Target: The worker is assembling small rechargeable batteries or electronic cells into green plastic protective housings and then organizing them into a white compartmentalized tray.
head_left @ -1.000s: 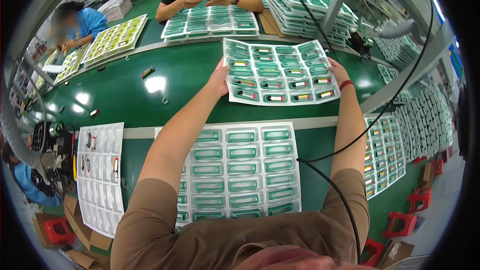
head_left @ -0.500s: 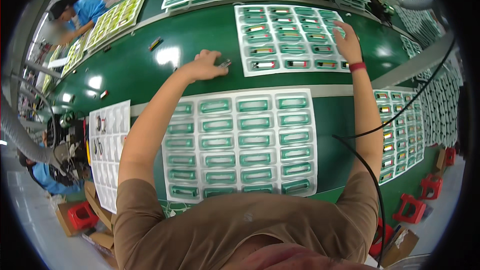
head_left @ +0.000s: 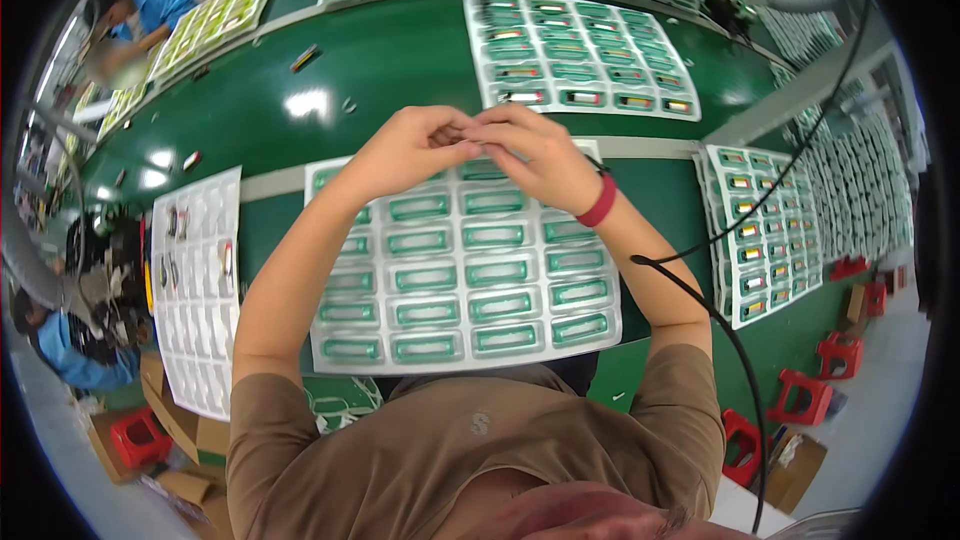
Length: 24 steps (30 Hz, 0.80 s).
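Note:
My left hand [head_left: 418,148] and my right hand [head_left: 532,148] meet above the far edge of a white moulded tray [head_left: 460,288] with green-tinted compartments. Fingers of both hands are bent and pinched together at the tips. Whatever lies between them is too small or hidden to make out. A red band circles my right wrist. Beyond the hands, on the green conveyor belt [head_left: 400,60], lies a similar tray [head_left: 590,85] whose compartments hold small slim tools with red, black and yellow parts.
A white tray [head_left: 205,310] with a few small tools stands at left, a filled tray [head_left: 765,240] at right. Loose pieces, including a small tool [head_left: 305,58], lie on the belt. A black cable [head_left: 715,310] hangs by my right forearm. A co-worker in blue [head_left: 160,5] sits far left.
My right hand has come left and nearer from the far tray to meet my left hand. The small metal piece by my left fingers no longer shows on the belt. The view has shifted slightly.

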Tool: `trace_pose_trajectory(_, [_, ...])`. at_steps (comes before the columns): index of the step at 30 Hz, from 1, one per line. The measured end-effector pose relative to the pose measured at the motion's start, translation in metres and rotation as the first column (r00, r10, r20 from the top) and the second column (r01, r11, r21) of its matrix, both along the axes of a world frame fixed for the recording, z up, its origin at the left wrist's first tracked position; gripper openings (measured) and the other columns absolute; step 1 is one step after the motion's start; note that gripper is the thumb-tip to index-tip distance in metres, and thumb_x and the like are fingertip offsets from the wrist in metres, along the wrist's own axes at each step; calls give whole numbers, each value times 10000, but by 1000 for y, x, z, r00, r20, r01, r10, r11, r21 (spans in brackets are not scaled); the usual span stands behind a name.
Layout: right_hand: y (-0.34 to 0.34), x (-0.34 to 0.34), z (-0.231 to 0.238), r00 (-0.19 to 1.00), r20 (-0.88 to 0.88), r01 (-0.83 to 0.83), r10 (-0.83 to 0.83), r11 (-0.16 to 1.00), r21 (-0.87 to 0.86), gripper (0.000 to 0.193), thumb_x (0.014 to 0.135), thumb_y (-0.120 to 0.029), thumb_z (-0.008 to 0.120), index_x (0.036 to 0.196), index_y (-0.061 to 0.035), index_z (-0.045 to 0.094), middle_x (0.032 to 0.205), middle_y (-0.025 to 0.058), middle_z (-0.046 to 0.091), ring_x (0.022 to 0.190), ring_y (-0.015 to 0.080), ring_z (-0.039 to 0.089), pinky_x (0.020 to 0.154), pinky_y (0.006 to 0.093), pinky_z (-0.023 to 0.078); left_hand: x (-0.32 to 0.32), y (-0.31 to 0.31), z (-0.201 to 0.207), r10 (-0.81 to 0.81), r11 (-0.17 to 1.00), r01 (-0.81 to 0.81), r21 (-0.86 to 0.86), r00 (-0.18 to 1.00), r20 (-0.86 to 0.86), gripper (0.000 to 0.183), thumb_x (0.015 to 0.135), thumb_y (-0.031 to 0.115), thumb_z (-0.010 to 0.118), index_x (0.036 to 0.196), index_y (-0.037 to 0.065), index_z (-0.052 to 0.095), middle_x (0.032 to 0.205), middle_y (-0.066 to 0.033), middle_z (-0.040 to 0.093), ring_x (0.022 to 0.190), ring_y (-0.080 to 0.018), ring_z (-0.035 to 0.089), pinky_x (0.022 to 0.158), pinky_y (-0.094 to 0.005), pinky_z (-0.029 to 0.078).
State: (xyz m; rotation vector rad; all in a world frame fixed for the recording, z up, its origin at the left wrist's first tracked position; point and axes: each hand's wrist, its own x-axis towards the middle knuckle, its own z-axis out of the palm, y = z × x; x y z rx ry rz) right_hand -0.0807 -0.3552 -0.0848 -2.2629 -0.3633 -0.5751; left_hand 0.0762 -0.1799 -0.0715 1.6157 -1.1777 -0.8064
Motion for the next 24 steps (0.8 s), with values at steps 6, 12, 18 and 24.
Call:
trace_pose_trajectory(6, [12,-19,22,970,-146,196,-194,981,0,261,911,-48,710,1167,-1,692,947,97,719,779,160,674,752,271,529,1,57,-1,137,986,-108,-131,962,237,339,931,280,713,1148,21,686,1030,-130,702,915,-221,671,817,-348,549])
trace_pose_trajectory(12, [13,-5,9,885,-438,244,156,646,723,274,975,-62,629,1231,35,639,1019,84,717,818,104,649,771,243,535,57,134,4,157,943,-277,185,860,485,199,927,138,633,1091,41,693,1003,-103,659,892,-205,632,763,-307,511])
trace_pose_trajectory(18, [48,19,-9,802,-416,321,428,279,905,322,998,-47,566,1310,32,570,1152,160,695,909,164,695,858,304,568,75,130,-21,-20,845,-313,433,792,611,207,777,126,706,984,108,707,996,-94,641,956,-266,628,839,-388,515])
trace_pose_trajectory(24, [59,14,18,861,-397,237,318,439,867,334,1006,-37,571,1332,33,546,1208,160,679,999,193,701,910,318,572,79,127,-38,5,883,-309,353,758,652,202,761,157,752,956,115,715,1028,-94,627,1028,-293,627,919,-411,470])
